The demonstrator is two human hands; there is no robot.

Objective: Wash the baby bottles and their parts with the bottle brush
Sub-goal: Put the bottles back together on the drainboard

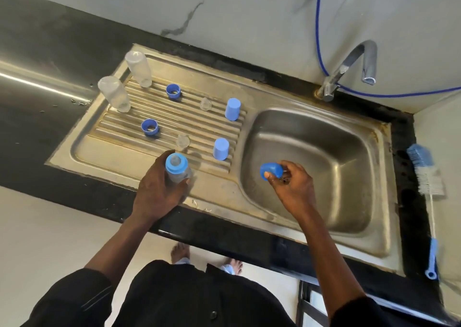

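My left hand (159, 189) grips the one bottle (177, 168) that is not yet taken apart, at the drainboard's (112, 152) near edge. At its 3 o'clock, over the basin (324, 152), my right hand (291, 189) pinches a blue cap (271, 170). Two other bottles (138, 69), rings (173, 91), teats (205, 103) and caps (232, 109) stand separated toward 11 o'clock, whether washed I cannot tell. The brush (424, 172) lies untouched, farther toward 3 o'clock.

Bottles, three: far upturned bottle (138, 68), near upturned bottle (113, 93), held bottle (179, 177).
Blue caps, three: far cap (232, 109), near cap (221, 148), held cap (271, 170).
Blue rings, three: far ring (173, 91), near ring (150, 127), fitted ring (171, 167).
Loose clear teats, two: far teat (205, 103), near teat (182, 141).
Bottle brush (424, 169), one.
Tap (349, 69), one.
Blue hose (317, 27), one.
Hands, two: left hand (159, 189), right hand (291, 189).
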